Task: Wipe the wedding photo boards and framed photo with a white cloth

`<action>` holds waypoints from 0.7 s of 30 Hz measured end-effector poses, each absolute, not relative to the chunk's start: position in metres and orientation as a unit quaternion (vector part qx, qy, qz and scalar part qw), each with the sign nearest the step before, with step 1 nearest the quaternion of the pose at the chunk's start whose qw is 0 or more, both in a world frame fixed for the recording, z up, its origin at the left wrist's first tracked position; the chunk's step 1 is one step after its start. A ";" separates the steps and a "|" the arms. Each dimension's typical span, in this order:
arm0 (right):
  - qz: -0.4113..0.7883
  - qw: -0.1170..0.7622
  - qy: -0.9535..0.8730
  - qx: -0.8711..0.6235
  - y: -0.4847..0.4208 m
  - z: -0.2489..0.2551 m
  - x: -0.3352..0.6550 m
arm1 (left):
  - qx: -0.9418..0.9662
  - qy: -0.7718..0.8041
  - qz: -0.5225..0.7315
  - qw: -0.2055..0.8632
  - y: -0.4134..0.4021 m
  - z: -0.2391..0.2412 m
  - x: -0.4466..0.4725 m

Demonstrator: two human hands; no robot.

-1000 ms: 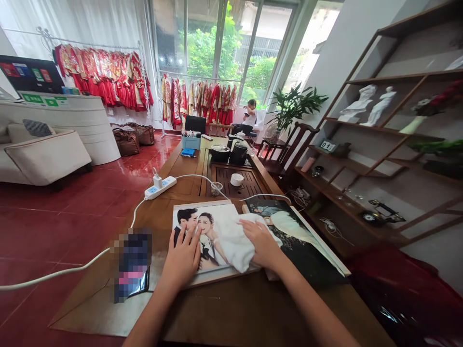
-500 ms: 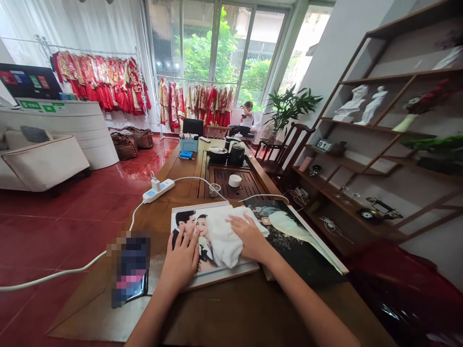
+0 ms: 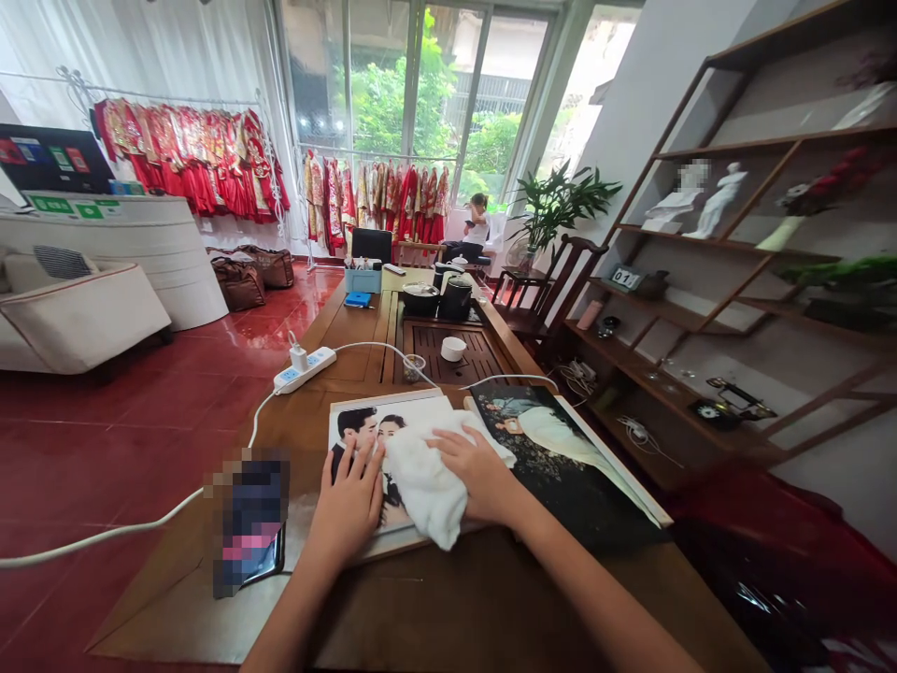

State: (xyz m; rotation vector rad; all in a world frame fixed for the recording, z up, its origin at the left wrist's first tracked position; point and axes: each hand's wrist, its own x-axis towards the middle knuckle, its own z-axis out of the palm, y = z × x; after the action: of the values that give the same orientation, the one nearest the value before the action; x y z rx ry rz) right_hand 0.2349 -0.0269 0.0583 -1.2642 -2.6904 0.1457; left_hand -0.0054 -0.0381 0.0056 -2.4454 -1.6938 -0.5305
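Observation:
A framed couple photo (image 3: 413,411) lies flat on the wooden table (image 3: 392,608). My left hand (image 3: 352,500) rests on its left part, palm down with the fingers stretched out. A bunched white towel (image 3: 427,477) covers the right part of the print, and one end hangs past its near edge. My right hand (image 3: 482,475) lies over the towel, holding it against the photo; its underside is hidden. Close by on the right is a second, darker photo panel (image 3: 567,449) showing a figure in a long pale gown.
A phone (image 3: 263,556), partly blurred out, lies at the left. Behind the photos are a power strip (image 3: 305,369) with a white cable, a tea tray (image 3: 483,360) and a white cup (image 3: 452,349). A shelf (image 3: 701,322) stands at the right; a person (image 3: 476,229) sits far back.
My right hand has drawn the towel slightly left and toward me, so it now overhangs the photo's near edge. My left hand stays on the print.

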 end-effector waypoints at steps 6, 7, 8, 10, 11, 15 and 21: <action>0.026 0.082 -0.886 -0.455 0.025 0.061 0.227 | -0.813 -0.553 -0.171 0.068 -0.038 0.003 -0.007; 0.025 0.081 -0.886 -0.457 0.029 0.062 0.226 | -0.813 -0.552 -0.171 0.069 -0.038 0.003 -0.007; 0.024 0.081 -0.885 -0.457 0.031 0.063 0.225 | -0.813 -0.553 -0.171 0.068 -0.038 0.004 -0.007; 0.021 0.085 -0.886 -0.456 0.028 0.063 0.224 | -0.810 -0.558 -0.172 0.061 -0.038 0.004 -0.006; 0.022 0.088 -0.887 -0.452 0.023 0.063 0.224 | -0.808 -0.560 -0.173 0.057 -0.038 0.004 -0.006; 0.037 0.091 -0.899 -0.427 -0.011 0.059 0.225 | -0.806 -0.561 -0.181 0.058 -0.036 0.003 -0.006; 0.072 0.059 -0.915 -0.393 -0.071 0.058 0.231 | -0.806 -0.557 -0.188 0.063 -0.037 0.002 -0.007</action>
State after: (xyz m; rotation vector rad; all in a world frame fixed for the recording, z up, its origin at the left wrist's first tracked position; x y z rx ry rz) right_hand 0.2309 -0.0713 0.0577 -1.1901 -2.7700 0.2170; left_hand -0.0073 -0.0374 0.0017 -2.4352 -1.6836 -0.5691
